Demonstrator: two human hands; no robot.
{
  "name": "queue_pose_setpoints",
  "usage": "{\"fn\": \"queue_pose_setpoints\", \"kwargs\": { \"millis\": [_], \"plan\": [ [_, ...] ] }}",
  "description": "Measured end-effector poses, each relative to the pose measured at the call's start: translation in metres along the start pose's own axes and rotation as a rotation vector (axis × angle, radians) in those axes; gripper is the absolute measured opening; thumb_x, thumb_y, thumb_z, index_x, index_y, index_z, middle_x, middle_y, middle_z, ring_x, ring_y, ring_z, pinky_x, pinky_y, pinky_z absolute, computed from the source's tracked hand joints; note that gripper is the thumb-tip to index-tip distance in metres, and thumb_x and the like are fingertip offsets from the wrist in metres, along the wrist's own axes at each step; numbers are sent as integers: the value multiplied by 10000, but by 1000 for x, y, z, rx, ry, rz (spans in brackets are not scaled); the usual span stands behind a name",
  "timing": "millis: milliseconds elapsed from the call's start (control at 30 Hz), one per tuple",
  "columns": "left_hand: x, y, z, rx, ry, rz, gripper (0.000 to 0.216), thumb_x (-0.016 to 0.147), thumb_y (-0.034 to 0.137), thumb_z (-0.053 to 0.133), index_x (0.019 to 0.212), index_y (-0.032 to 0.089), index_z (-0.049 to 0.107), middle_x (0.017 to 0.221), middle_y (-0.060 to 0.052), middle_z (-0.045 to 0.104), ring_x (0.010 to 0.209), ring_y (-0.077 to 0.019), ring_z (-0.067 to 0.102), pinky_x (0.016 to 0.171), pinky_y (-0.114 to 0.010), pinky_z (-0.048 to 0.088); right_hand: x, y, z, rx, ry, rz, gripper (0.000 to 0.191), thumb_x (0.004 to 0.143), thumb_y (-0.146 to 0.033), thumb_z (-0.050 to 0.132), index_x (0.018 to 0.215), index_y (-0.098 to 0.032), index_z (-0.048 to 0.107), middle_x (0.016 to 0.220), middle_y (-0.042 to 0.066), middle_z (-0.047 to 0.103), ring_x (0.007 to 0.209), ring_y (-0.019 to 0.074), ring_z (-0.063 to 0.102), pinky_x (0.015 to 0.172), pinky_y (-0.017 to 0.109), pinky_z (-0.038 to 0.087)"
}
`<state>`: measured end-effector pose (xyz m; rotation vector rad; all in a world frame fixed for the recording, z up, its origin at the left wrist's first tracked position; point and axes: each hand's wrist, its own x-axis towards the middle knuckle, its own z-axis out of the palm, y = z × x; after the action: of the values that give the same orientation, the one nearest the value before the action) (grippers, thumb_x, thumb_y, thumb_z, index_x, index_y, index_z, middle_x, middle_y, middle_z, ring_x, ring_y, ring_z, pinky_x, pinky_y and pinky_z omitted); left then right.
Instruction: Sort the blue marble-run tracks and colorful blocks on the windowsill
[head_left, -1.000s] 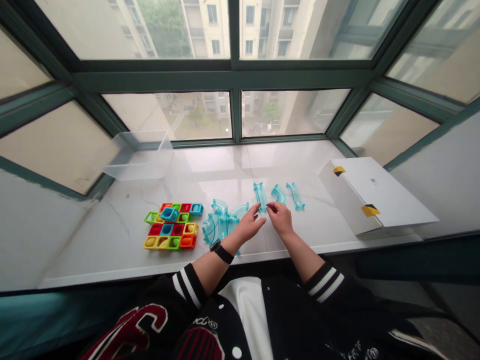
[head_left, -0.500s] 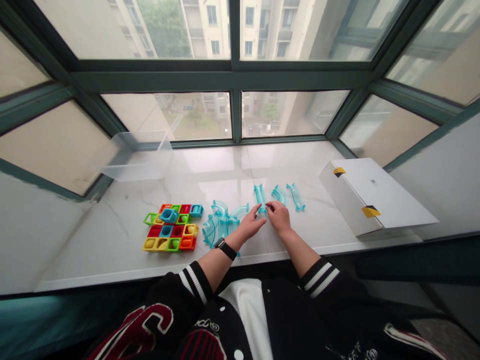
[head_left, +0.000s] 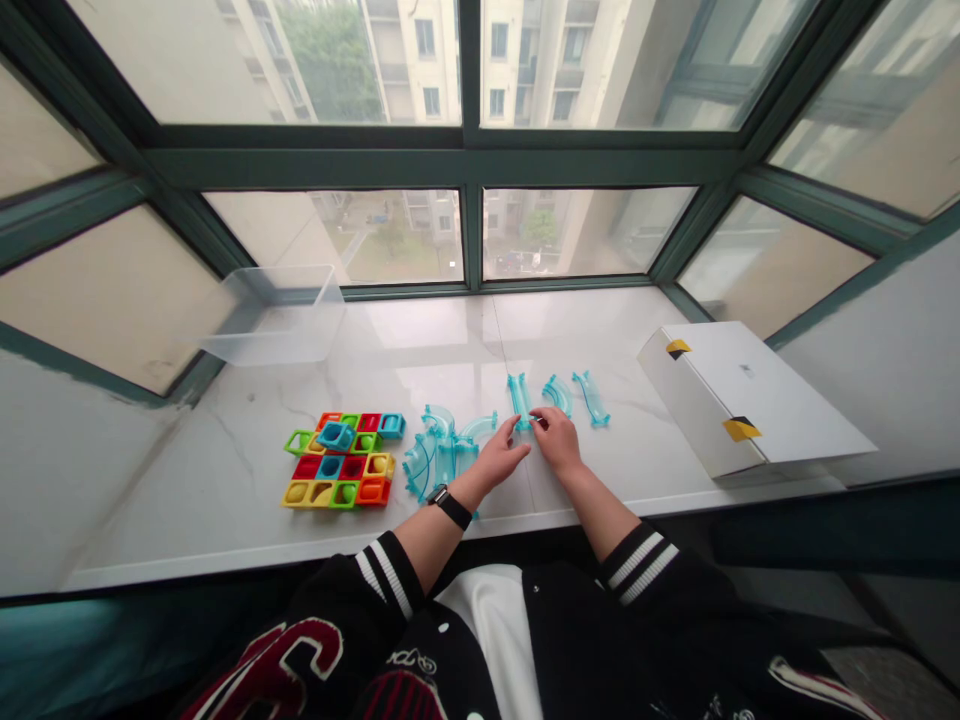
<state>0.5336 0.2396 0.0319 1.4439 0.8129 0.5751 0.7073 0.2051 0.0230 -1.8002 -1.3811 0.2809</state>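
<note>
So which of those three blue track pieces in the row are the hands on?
The leftmost, straight piece: left hand and right hand both meet at its near end. The curved piece and the rightmost piece beside it lie untouched.

The straight, translucent teal track piece (head_left: 517, 396) lies flat on the marble sill (head_left: 420, 350), running front to back.

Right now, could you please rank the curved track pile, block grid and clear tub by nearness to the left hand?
1. Curved track pile, beside the left hand.
2. Block grid, further left.
3. Clear tub, back left by the window.
</note>
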Motion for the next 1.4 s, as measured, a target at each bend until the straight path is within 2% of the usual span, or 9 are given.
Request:
{"fn": "queue_pose_setpoints", "kwargs": {
  "millis": [233,433,833,967,1067,1167,1300,1400],
  "plan": [
    [-2,-9,2,-77,3,-41,921,847,326,761,1643,192,316,1730,-204,293,1621,-342,262,1310,-522,277,-16,2,2,51,10,66,386,901,-260,588,1268,-188,683,1077,101,703,805,215,696,857,413,605],
    [-2,-13,3,-108,-4,-56,963,853,347,770,1659,188,268,1738,-214,266,1631,-342,233,1318,-532,260,-24,3,5,83,9,93,353,905,-276,586,1236,-202,686,1087,105,714,878,235,712,859,423,622],
    [-4,-7,-1,-64,-2,-52,948,842,354,787,1650,221,310,1741,-197,267,1619,-355,263,1307,-557,277,-26,4,6,103,0,82,346,911,-289,565,1223,-201,684,1092,114,712,934,256,709,889,454,622],
    [-13,15,-26,-73,-24,12,830,865,381,787,1597,250,419,1704,-182,361,1572,-370,369,1277,-591,327,-30,4,0,121,22,90,334,900,-309,575,1199,-194,668,1054,112,699,898,252,699,863,439,616],
    [-30,37,-59,-121,-15,73,698,906,403,754,1534,245,493,1583,-186,528,1418,-347,575,1197,-592,439,-37,3,-8,128,12,102,282,903,-316,574,1146,-205,665,979,85,699,846,242,692,845,426,602],
    [-57,52,-97,-102,75,71,588,921,446,735,1446,234,576,1451,-171,638,1232,-317,694,1065,-549,553,-44,1,-16,130,-66,69,238,917,-320,571,1108,-227,678,947,61,715,830,234,693,853,416,584],
    [-99,49,-142,3,263,28,579,901,494,738,1392,212,616,1377,-156,680,1144,-291,709,965,-487,605,-49,-8,-19,165,-207,-15,213,941,-317,560,1058,-241,721,982,56,743,841,216,704,820,374,583],
    [-126,36,-162,81,347,-11,596,882,518,739,1379,209,625,1347,-149,692,1143,-295,702,957,-487,609,-50,-20,-17,196,-307,-68,204,948,-310,572,1037,-247,745,983,48,752,849,199,709,787,340,584]
  ]
}}
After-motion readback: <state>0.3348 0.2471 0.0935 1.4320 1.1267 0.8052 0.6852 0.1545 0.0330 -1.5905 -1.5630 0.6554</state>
